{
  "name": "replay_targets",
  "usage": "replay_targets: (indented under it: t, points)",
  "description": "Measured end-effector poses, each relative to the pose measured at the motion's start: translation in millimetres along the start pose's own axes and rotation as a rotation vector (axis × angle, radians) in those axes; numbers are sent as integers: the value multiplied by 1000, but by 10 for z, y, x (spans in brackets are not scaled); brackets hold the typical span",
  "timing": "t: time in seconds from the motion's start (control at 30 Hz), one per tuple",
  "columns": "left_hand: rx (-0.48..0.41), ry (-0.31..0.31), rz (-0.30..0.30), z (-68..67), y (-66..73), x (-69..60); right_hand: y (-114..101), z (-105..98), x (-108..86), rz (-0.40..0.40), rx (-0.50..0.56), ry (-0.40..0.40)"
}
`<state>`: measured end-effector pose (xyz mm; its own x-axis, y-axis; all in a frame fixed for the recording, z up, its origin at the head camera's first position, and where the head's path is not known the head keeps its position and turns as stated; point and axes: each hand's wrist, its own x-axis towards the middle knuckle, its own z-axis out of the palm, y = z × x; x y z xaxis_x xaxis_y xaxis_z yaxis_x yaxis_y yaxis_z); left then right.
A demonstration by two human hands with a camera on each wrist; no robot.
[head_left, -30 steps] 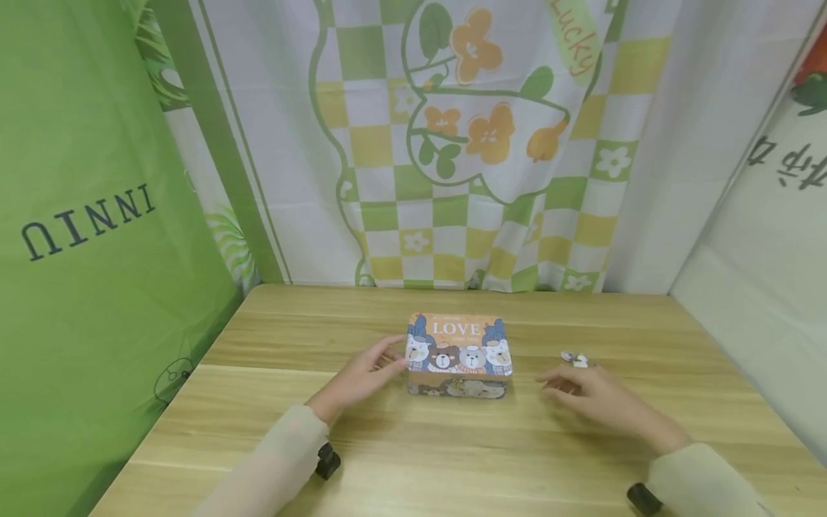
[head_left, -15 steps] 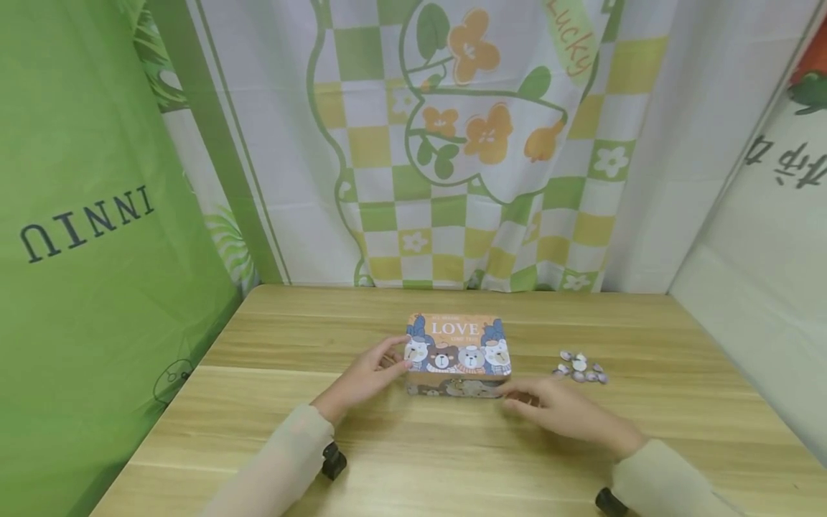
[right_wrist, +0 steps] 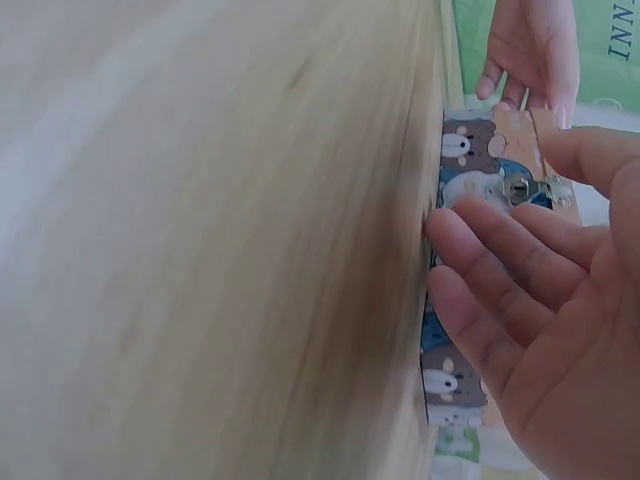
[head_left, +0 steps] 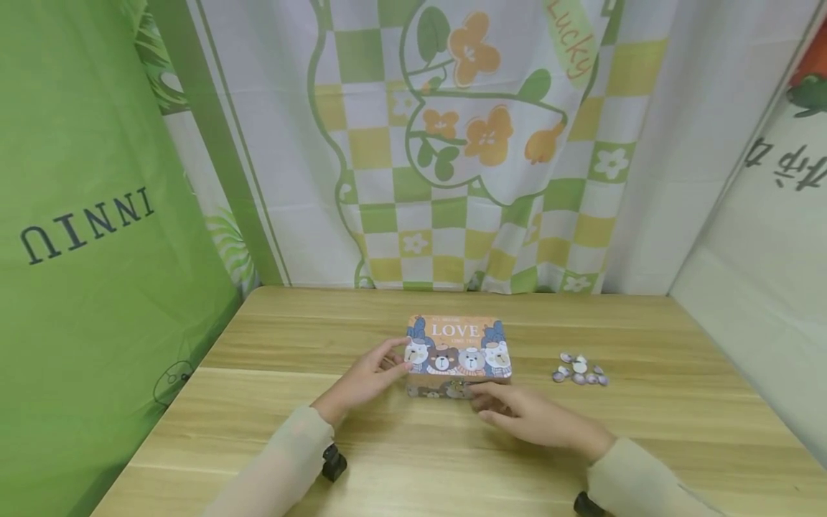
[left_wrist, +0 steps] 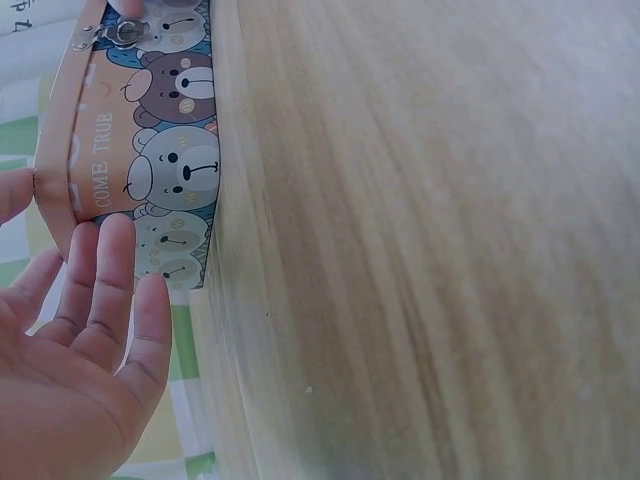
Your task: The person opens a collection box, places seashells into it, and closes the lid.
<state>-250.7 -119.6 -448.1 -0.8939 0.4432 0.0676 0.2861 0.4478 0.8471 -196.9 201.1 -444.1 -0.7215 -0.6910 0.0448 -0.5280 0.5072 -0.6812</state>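
A bear-printed tin box (head_left: 459,350) with "LOVE" on its closed lid sits mid-table. My left hand (head_left: 362,379) rests at its left side, thumb near the front corner. In the left wrist view, the fingertips of this left hand (left_wrist: 85,350) touch the box's end, fingers mostly straight. My right hand (head_left: 539,416) is at the front of the box, just right of the metal clasp (right_wrist: 522,190). Its fingers are loosely bent beside the clasp and hold nothing. Whether those fingertips touch the box front is unclear.
Several small purple-white seashells (head_left: 579,368) lie on the wooden table (head_left: 413,459) to the right of the box. A patterned curtain (head_left: 413,172) hangs behind the table, and a green cloth (head_left: 90,301) hangs along the left.
My right hand has moved left from beside the shells to the box front near the clasp, uncovering the shells. The left hand has stayed at the box's left side.
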Motion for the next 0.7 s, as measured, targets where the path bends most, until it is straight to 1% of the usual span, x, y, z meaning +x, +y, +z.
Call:
replay_targets:
  t: [0.13,0.4,0.7]
  points:
    - [-4,-1,-3,0,2,5,-9,25,21,3,42,-25]
    - [-16,6,-7,3,16,-4,-49,21,22,18,128,-37]
    - [-24,7,-11,7,13,-8,-41,48,56,53,190,-28]
